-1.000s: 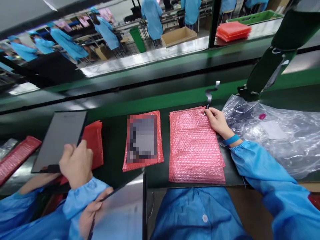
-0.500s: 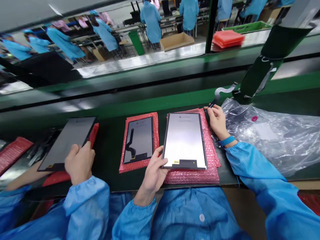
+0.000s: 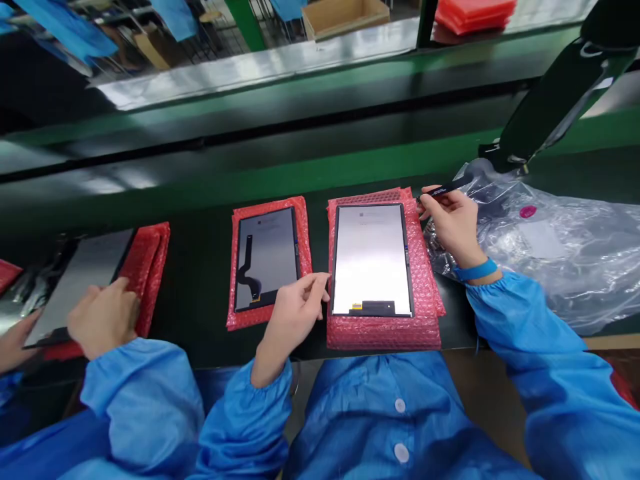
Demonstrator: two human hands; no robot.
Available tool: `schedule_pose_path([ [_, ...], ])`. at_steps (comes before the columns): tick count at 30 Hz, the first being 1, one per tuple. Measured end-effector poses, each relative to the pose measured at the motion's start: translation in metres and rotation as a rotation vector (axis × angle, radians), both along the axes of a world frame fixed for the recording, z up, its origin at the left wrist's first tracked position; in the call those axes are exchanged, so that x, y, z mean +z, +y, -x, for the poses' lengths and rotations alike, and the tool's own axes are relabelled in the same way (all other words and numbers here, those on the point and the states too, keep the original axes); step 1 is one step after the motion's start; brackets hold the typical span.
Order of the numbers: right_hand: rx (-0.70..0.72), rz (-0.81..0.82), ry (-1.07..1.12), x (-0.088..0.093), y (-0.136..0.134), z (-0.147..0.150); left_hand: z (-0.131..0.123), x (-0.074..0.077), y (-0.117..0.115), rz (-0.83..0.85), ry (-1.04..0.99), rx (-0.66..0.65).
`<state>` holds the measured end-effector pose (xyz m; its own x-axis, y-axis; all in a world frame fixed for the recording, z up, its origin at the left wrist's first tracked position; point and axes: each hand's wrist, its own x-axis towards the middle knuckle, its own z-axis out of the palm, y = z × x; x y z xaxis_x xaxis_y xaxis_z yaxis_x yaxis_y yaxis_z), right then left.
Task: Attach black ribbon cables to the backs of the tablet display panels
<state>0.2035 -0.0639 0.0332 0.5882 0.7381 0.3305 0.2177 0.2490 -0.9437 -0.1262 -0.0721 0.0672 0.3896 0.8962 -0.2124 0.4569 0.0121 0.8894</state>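
Note:
A tablet-sized display panel (image 3: 373,260) lies face up on red bubble-wrap bags (image 3: 385,333) in front of me, with a black strip and a small yellow connector along its near edge. My left hand (image 3: 293,310) is at the panel's left edge, fingers bent and slightly apart, not gripping it. Whether its fingertips touch the edge I cannot tell. Right of the panel, my right hand (image 3: 453,223) pinches a dark flex cable (image 3: 447,188) between thumb and fingers above the bags' far corner. Left of my panel, a second panel (image 3: 267,257) with a black flex cable (image 3: 245,270) rests on another bubble-wrap bag (image 3: 237,320).
A clear plastic bag (image 3: 550,260) covers the right of the bench, below a dark green post (image 3: 545,100). At left, a co-worker's hand (image 3: 103,313) is over another panel (image 3: 83,280) beside red bubble wrap (image 3: 150,267). A raised ledge (image 3: 300,127) runs behind.
The panel in front of me has gone down from my left hand onto the bubble wrap, and that hand has let go. The cable in my right hand has swung round. My view has tilted down.

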Motion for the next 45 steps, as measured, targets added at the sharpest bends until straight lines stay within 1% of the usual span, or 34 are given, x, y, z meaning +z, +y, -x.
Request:
schedule_pose_path([
  [3,0.121,0.119,0.030,0.016,-0.016,0.006,-0.012,0.013,0.019,-0.211,0.078,-0.062],
  [5,0.247,0.242,0.044,0.027,-0.032,0.015,-0.022,0.016,0.030,-0.356,0.069,-0.088],
  [7,0.374,0.366,0.075,0.039,-0.049,0.027,-0.029,0.017,0.032,-0.518,0.030,-0.139],
  [8,0.428,0.422,0.092,0.044,-0.057,0.034,-0.032,0.017,0.028,-0.597,0.014,-0.172],
  [10,0.518,0.525,0.102,0.052,-0.071,0.047,-0.033,0.016,0.014,-0.717,-0.007,-0.229],
  [12,0.612,0.622,0.065,0.058,-0.080,0.057,-0.031,0.014,-0.008,-0.772,-0.013,-0.262],
  [15,0.717,0.714,-0.013,0.060,-0.085,0.066,-0.024,0.005,-0.038,-0.814,0.002,-0.317],
  [17,0.735,0.742,-0.070,0.060,-0.084,0.069,-0.020,-0.006,-0.050,-0.831,0.027,-0.359],
  [21,0.758,0.763,-0.143,0.060,-0.077,0.072,-0.019,-0.026,-0.058,-0.849,0.039,-0.389],
  [24,0.795,0.795,-0.094,0.064,-0.073,0.073,-0.021,-0.033,-0.059,-0.845,0.021,-0.371],
  [27,0.805,0.816,-0.063,0.067,-0.073,0.073,-0.024,-0.037,-0.061,-0.834,-0.010,-0.338],
  [32,0.819,0.827,-0.111,0.065,-0.074,0.073,-0.025,-0.040,-0.064,-0.779,-0.030,-0.327],
  [39,0.840,0.860,-0.170,0.063,-0.068,0.075,-0.023,-0.036,-0.060,-0.776,-0.039,-0.339],
  [42,0.846,0.864,-0.152,0.063,-0.066,0.077,-0.023,-0.036,-0.060,-0.749,-0.044,-0.342],
  [45,0.859,0.861,-0.184,0.062,-0.065,0.078,-0.021,-0.036,-0.060,-0.710,-0.044,-0.348],
])
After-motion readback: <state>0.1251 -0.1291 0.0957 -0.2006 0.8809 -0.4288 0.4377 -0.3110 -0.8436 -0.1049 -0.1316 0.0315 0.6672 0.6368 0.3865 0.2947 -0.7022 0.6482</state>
